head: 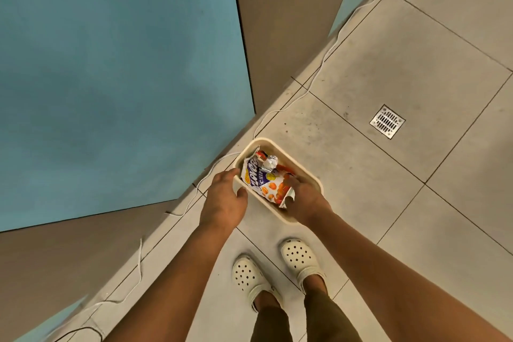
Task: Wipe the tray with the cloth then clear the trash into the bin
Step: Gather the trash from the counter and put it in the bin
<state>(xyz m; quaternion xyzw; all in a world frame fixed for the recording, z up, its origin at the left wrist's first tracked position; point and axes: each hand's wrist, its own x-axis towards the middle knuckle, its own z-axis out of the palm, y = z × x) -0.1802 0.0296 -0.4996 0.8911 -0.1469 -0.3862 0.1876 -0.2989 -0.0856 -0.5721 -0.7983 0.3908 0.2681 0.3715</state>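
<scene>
Stood on the tiled floor (416,69), cream tray (288,154) carried out in front of me, above the tiles. My left hand (224,197) gripped the tray's near-left rim, fingers curled over the edge. My right hand (304,198) held the near-right side, thumb pressed onto the crisp packet (263,182) lying inside. A crumpled clear wrapper (269,161) sat on top of the packet, toward the far end. White clogs (277,266) below. Metal floor drain (387,121) off to the right. White cable (319,72) ran along the blue wall panel (111,78).
</scene>
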